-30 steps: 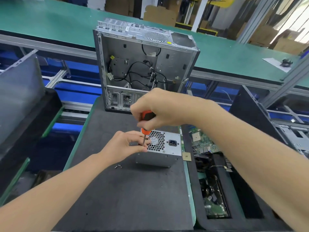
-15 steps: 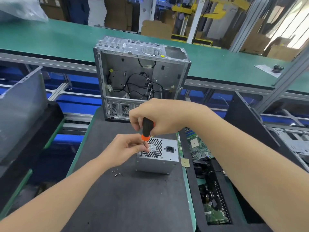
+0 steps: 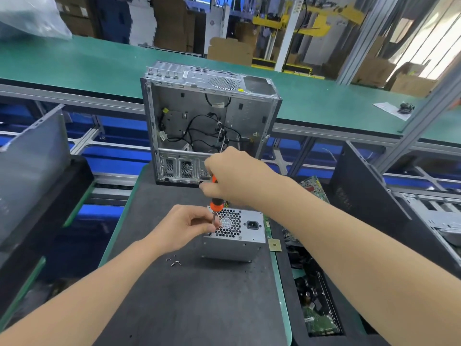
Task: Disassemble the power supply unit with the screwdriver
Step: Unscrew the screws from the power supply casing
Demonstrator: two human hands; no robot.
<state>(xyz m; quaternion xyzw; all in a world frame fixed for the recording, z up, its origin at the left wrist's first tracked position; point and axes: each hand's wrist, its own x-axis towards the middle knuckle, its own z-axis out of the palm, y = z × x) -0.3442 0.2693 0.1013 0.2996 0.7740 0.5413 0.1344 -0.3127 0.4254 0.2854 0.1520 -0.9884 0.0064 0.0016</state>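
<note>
Orange screwdriver (image 3: 215, 205) in right hand (image 3: 237, 177) grip, power supply unit (image 3: 250, 237) beneath

right hand (image 3: 239, 178) grips screwdriver (image 3: 215, 205) | left hand (image 3: 185, 227) pinches its shaft | tip on power supply unit (image 3: 235, 236) | loose screws (image 3: 173, 260) on surface (image 3: 194, 300)

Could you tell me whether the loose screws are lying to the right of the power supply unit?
No, the loose screws lie on the dark mat to the left of the power supply unit.

Single wide-angle view from head height. Looks forward and down, close over the dark mat (image 3: 199, 308), reaching as far as the green conveyor (image 3: 99, 68) and racking behind.
</note>
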